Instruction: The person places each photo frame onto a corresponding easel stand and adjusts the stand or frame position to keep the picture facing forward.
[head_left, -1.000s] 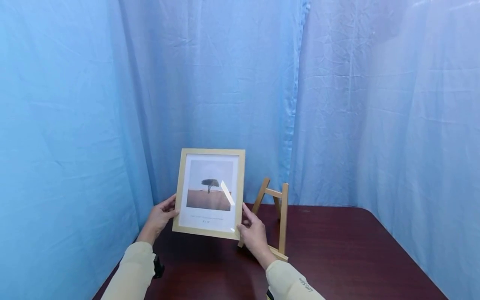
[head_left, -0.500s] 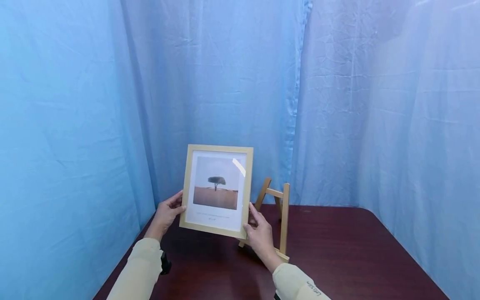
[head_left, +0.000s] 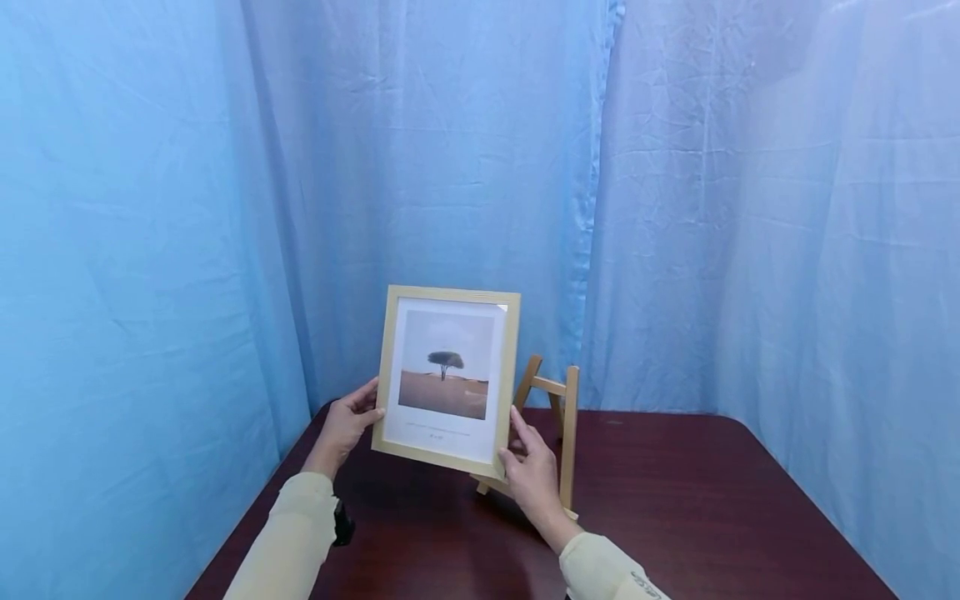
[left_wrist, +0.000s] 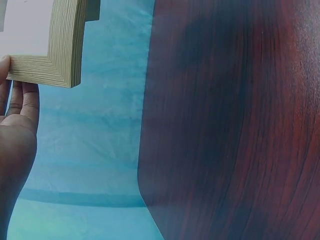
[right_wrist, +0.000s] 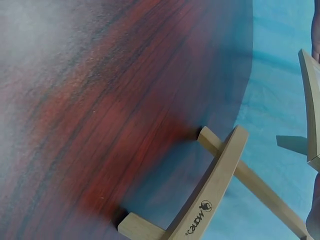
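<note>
A picture frame (head_left: 447, 379) with a pale wood border and a print of a lone tree is held up above the table, leaning slightly. My left hand (head_left: 347, 427) pinches its left edge, thumb in front and fingers behind. On the right edge, near the lower corner, my right hand (head_left: 531, 467) grips it in the same way. A small wooden easel (head_left: 568, 433) stands behind and to the right, partly covered by the frame and my right hand. In the left wrist view, the frame's corner (left_wrist: 60, 65) rests between thumb and fingers. The right wrist view shows the easel's ledge (right_wrist: 210, 185) below the frame.
The dark red-brown table (head_left: 675, 492) has a rounded far right corner. Blue curtains (head_left: 465, 167) hang close behind it and along both sides.
Both hands have carried the picture frame to the right and slightly up, so it now overlaps more of the easel. The easel has stayed in place.
</note>
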